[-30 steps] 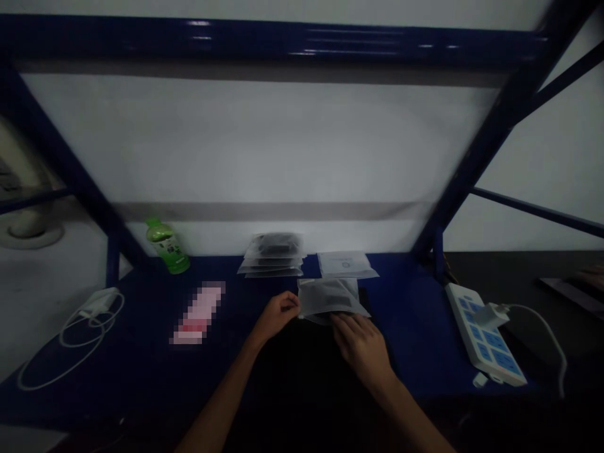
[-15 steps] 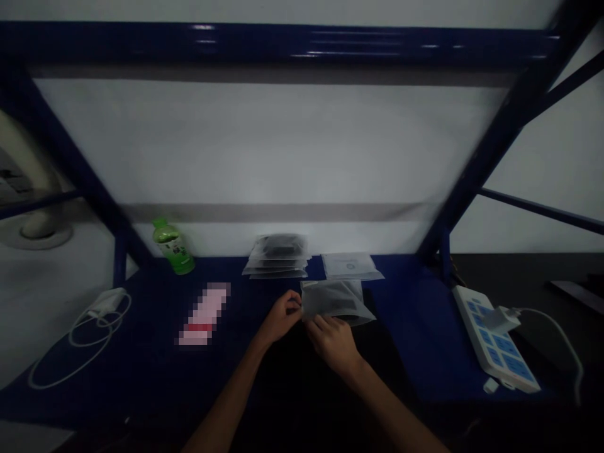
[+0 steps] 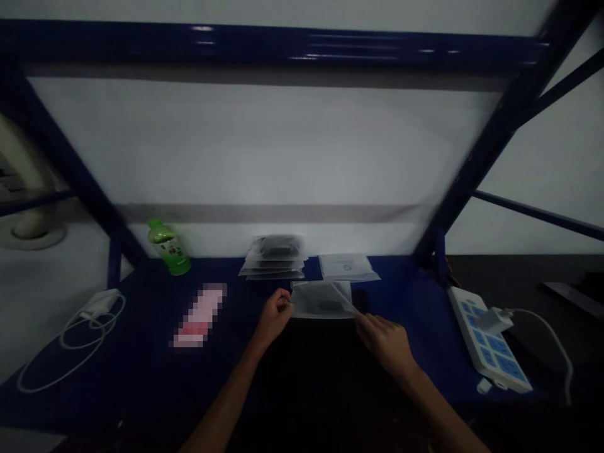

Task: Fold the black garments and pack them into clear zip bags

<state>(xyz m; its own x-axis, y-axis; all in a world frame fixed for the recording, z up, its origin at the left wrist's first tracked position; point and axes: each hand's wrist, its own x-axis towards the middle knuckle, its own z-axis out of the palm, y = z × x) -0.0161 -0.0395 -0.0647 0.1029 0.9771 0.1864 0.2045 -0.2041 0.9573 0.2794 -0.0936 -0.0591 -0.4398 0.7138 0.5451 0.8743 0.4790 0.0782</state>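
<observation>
A translucent plastic bag [image 3: 321, 299] with something darker inside is stretched between my hands over the blue table. My left hand [image 3: 278, 309] pinches its left edge. The bag's lower right corner is gripped by my right hand [image 3: 384, 336], its fingers pressed together. Behind it, a stack of similar bags [image 3: 275, 255] with dark contents lies near the wall. To the right of that stack sits a flat pale bag [image 3: 348, 267] with a small round mark. A dark flat object [image 3: 360, 300] shows just past the held bag's right edge.
A green bottle [image 3: 170, 248] stands at the back left, with a pixelated pink item [image 3: 201, 314] in front of it. A white charger with cable [image 3: 100, 304] lies far left. At the right is a power strip [image 3: 491, 343] with a plug in it. Blue frame bars [image 3: 283, 47] surround the table.
My right hand has slid right along the bag's lower edge to its right corner. The bag has shifted slightly left and looks more taut. The whole view has moved a little.
</observation>
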